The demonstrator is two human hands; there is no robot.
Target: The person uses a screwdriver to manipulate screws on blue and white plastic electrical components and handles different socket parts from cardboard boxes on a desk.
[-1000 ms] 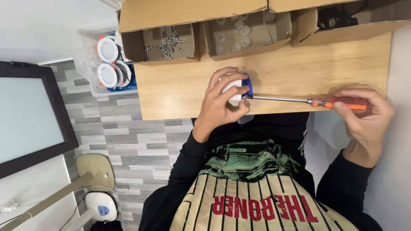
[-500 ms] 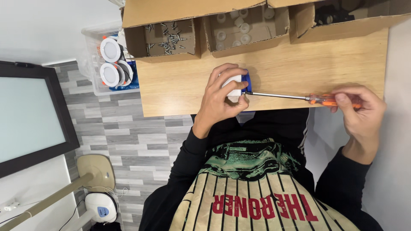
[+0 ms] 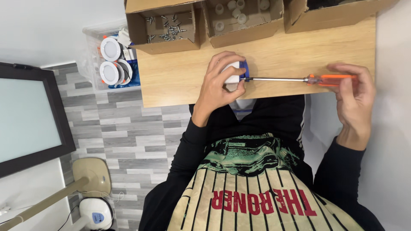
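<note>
My left hand point(image 3: 220, 83) is wrapped around a small white round fitting point(image 3: 233, 72) with a blue part on its right side, held at the near edge of the wooden table point(image 3: 274, 60). My right hand point(image 3: 353, 100) grips the orange handle of a long screwdriver point(image 3: 295, 79). Its metal shaft lies level, and its tip meets the blue part of the fitting.
Three open cardboard boxes line the table's far edge: one with several loose screws point(image 3: 165, 25), one with small white parts point(image 3: 242, 17), one at the right point(image 3: 329, 13). A clear bin point(image 3: 113, 60) of round white lamps stands left of the table. A dark screen point(image 3: 30, 119) stands at far left.
Both hands have kept their hold, the screwdriver still pressed to the fitting. The view has shifted slightly, and the hands sit a little higher against the table.
</note>
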